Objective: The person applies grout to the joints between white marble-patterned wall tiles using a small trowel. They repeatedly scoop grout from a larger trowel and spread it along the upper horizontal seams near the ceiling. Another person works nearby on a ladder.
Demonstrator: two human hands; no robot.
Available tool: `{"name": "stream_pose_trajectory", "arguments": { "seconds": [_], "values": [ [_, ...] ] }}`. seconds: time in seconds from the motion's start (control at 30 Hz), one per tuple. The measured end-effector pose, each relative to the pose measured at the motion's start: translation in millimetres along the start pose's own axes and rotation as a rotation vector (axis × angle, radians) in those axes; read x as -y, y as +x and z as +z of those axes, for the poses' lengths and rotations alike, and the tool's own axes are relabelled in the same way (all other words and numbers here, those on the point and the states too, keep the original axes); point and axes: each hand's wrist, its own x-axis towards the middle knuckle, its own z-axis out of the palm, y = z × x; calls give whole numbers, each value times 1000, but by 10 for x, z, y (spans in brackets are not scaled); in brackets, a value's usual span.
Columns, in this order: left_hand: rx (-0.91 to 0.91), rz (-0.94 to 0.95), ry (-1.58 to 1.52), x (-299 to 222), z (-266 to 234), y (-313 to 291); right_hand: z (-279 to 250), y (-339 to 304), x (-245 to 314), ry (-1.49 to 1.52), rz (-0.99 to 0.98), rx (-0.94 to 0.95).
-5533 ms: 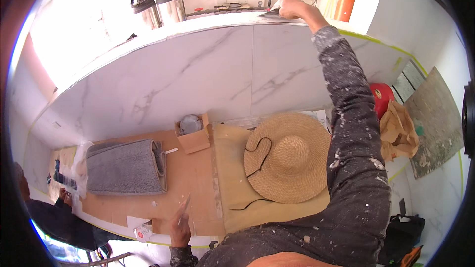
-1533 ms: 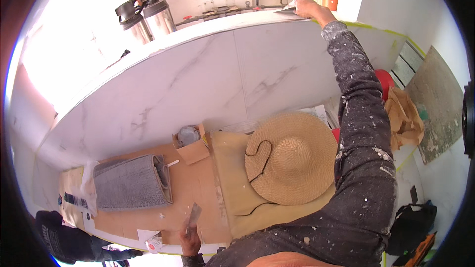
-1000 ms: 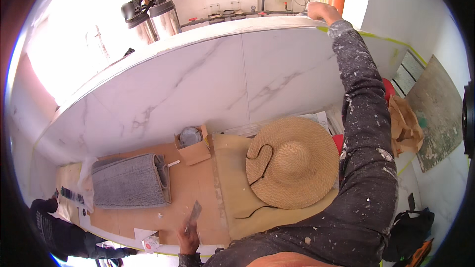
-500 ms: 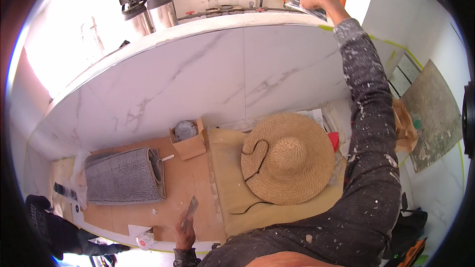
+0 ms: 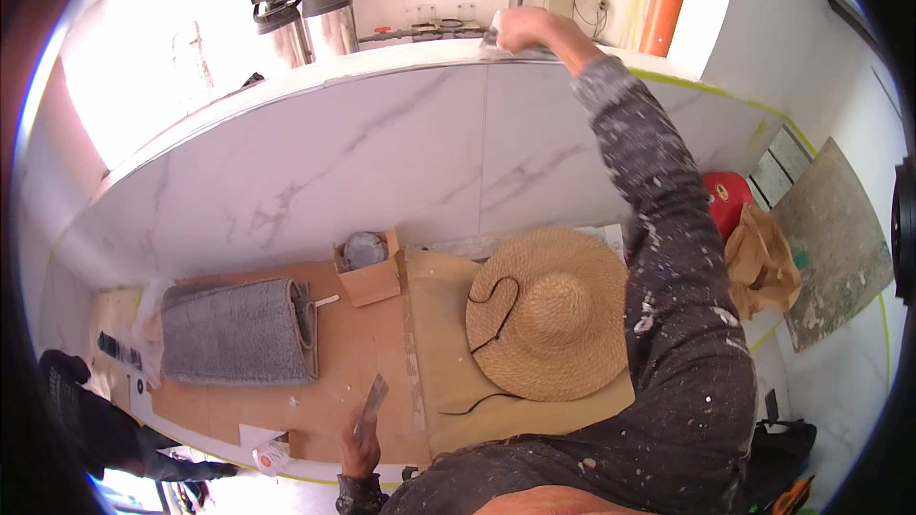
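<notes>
My right hand (image 5: 523,30) is stretched far out to the top ledge (image 5: 410,57) of a low white, grey-veined wall (image 5: 382,153). Its fingers are closed round a plastering trowel (image 5: 490,40), mostly hidden by the hand, whose blade appears to lie along the ledge. Low in the picture, my left hand (image 5: 359,453) grips a putty knife (image 5: 371,401), its metal blade pointing up above the cardboard. White splashes dot my dark right sleeve (image 5: 658,181).
Below the wall lie a straw hat (image 5: 553,310), a folded grey mat (image 5: 234,332) and a small open box (image 5: 372,284). Two metal canisters (image 5: 329,24) and pipes stand beyond the ledge. A paper bag (image 5: 760,262) and red container (image 5: 725,198) sit right. Another person (image 5: 91,420) is lower left.
My right hand has swept left along the ledge with the trowel, which now sits lower against it. The red container has come into fuller view. My left hand has barely moved.
</notes>
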Motion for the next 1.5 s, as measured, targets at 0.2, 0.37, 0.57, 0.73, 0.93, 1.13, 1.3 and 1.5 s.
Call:
{"name": "stream_pose_trajectory", "arguments": {
  "seconds": [0.2, 0.37, 0.57, 0.73, 0.93, 1.13, 1.3, 1.5],
  "values": [
    [-150, -254, -302, -204, 27, -72, 116, -1875, 300, 710, -695, -204],
    [-87, -472, -1235, -718, 228, 144, 638, -3263, 1016, 1014, -1273, -312],
    [209, -630, -1697, -1533, 413, 70, 862, -3798, 1250, 1002, -1453, -448],
    [233, -514, -1626, -1616, 505, -204, 1033, -4141, 1220, 771, -1360, -510],
    [235, -364, -1661, -1483, 287, -397, 998, -4361, 808, 604, -1025, -605],
    [-219, 289, -858, -1410, 36, -204, 1013, -5093, 1166, 2571, -53, 125],
    [-116, 838, -538, -1536, 184, -149, 942, -5337, 1446, 2908, 314, 392],
    [129, 1048, -314, -1741, 332, -180, 836, -5404, 1330, 2908, 219, 572]
  ]
}}
